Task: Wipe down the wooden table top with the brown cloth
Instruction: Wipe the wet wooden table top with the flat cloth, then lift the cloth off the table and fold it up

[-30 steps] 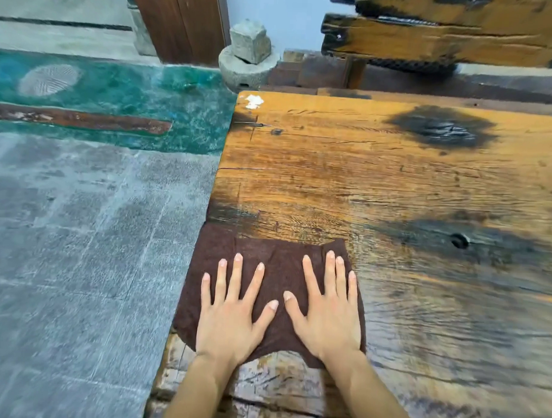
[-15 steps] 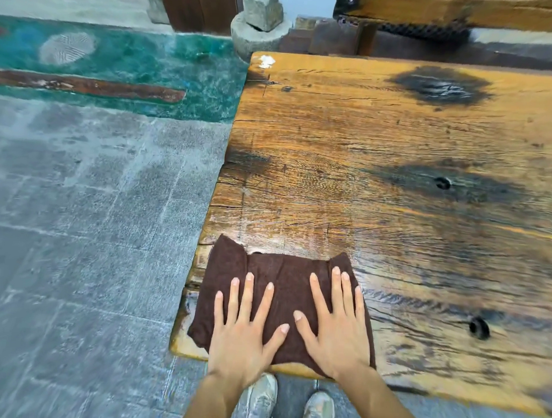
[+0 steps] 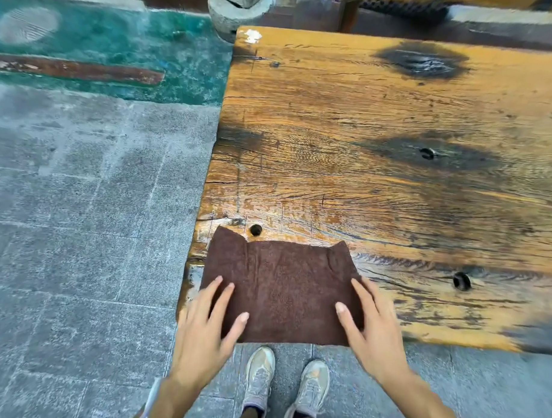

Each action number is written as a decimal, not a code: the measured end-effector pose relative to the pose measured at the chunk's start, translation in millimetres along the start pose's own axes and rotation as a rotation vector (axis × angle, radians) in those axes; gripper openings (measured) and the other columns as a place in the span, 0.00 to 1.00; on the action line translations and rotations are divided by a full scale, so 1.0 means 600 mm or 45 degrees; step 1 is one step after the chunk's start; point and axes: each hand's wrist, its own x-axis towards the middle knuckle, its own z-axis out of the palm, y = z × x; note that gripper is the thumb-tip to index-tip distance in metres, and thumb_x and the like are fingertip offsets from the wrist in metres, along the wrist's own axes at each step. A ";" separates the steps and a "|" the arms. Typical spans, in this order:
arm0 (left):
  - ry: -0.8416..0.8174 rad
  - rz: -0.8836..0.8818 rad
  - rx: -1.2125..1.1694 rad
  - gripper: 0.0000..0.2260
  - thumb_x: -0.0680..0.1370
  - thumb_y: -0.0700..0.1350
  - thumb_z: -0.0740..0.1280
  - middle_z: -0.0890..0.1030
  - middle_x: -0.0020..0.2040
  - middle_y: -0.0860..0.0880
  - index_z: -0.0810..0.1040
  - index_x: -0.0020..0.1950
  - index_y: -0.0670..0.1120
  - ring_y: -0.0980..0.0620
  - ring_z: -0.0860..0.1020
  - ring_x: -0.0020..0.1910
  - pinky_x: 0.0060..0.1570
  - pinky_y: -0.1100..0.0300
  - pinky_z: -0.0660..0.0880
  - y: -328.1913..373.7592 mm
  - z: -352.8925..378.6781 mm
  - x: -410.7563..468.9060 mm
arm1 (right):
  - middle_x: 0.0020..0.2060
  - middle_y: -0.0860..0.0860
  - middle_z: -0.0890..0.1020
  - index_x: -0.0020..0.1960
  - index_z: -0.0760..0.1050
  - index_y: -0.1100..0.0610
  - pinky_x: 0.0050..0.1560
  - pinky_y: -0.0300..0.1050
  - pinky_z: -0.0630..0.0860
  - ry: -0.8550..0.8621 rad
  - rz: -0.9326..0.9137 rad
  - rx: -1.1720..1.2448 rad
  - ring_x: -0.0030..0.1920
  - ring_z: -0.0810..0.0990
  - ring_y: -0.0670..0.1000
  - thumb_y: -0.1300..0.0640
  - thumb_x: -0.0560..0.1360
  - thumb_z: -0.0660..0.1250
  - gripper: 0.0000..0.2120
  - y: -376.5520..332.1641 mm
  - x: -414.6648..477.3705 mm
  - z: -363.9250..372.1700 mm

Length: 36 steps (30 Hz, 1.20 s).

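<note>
The brown cloth (image 3: 284, 290) lies spread flat on the near left corner of the counter (image 3: 396, 119). Its near edge runs along the counter's near edge and its left edge sits close to the left side. The two far corners stick out a little past the rest of the far hem, and a small round hole (image 3: 256, 229) in the wood shows just beyond the far left one. Spreading the cloth this wide puts as much fabric as possible on the wood, and a corner seems a sensible place to begin or end a pass. The left hand (image 3: 205, 328) comes in over the near left corner with straight, spread fingers. The fingertips and thumb lie on the near left part of the cloth, while the palm hangs past the counter's edge. The right hand (image 3: 374, 325) mirrors it at the near right side, fingers fanned along the cloth's right border and thumb resting on the fabric. Neither hand curls round or pinches anything; both are open. How hard they press cannot be told. Set wide apart, one at each side, they would keep the cloth taut and flat as it slides, not bunched. Below the edge, the person's shoes (image 3: 259, 374) stand on the grey stone floor (image 3: 80, 233).
</note>
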 end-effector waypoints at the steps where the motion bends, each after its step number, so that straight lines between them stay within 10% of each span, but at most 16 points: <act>1: 0.014 -0.092 0.034 0.30 0.81 0.64 0.61 0.69 0.78 0.45 0.72 0.78 0.48 0.40 0.71 0.73 0.67 0.38 0.71 0.007 -0.003 0.028 | 0.72 0.55 0.75 0.75 0.72 0.57 0.73 0.60 0.68 0.069 0.096 -0.015 0.73 0.71 0.58 0.36 0.81 0.62 0.31 -0.006 0.025 -0.006; 6: -0.035 -0.637 -0.095 0.28 0.79 0.56 0.72 0.77 0.62 0.34 0.73 0.70 0.39 0.32 0.75 0.62 0.62 0.41 0.71 0.044 -0.017 0.176 | 0.47 0.54 0.85 0.61 0.76 0.58 0.56 0.52 0.76 -0.152 0.591 0.158 0.57 0.82 0.60 0.41 0.77 0.75 0.23 -0.080 0.155 -0.018; 10: -0.186 -0.720 -0.033 0.16 0.82 0.54 0.67 0.77 0.62 0.36 0.78 0.59 0.42 0.34 0.73 0.63 0.62 0.44 0.70 0.070 -0.026 0.205 | 0.38 0.53 0.80 0.39 0.68 0.53 0.48 0.52 0.74 -0.300 0.549 0.207 0.49 0.81 0.61 0.44 0.80 0.71 0.19 -0.112 0.154 0.000; 15: -0.112 -0.565 -0.574 0.09 0.85 0.49 0.63 0.78 0.43 0.45 0.69 0.52 0.44 0.35 0.78 0.51 0.43 0.49 0.62 0.091 -0.062 0.205 | 0.45 0.50 0.84 0.53 0.77 0.55 0.50 0.52 0.74 -0.137 0.362 0.404 0.48 0.81 0.55 0.43 0.84 0.64 0.15 -0.105 0.111 -0.069; 21: -0.018 -0.224 -0.963 0.09 0.84 0.51 0.66 0.77 0.38 0.50 0.70 0.47 0.51 0.57 0.74 0.37 0.41 0.62 0.69 0.212 -0.186 0.256 | 0.34 0.39 0.79 0.40 0.71 0.45 0.40 0.41 0.69 0.156 0.277 0.609 0.36 0.75 0.40 0.48 0.84 0.65 0.14 -0.107 0.049 -0.262; 30: -0.314 0.354 -1.299 0.10 0.82 0.39 0.69 0.88 0.45 0.45 0.78 0.59 0.52 0.45 0.86 0.49 0.55 0.46 0.80 0.608 -0.334 0.362 | 0.38 0.52 0.78 0.45 0.76 0.60 0.44 0.50 0.70 0.927 0.321 1.002 0.42 0.75 0.49 0.48 0.83 0.66 0.16 -0.027 -0.077 -0.650; 36: -0.409 0.549 -1.199 0.03 0.80 0.48 0.72 0.87 0.46 0.58 0.83 0.52 0.50 0.58 0.85 0.51 0.47 0.61 0.81 0.911 -0.302 0.375 | 0.42 0.52 0.88 0.52 0.84 0.59 0.43 0.45 0.80 1.404 0.484 1.052 0.44 0.83 0.50 0.57 0.84 0.67 0.08 0.122 -0.216 -0.857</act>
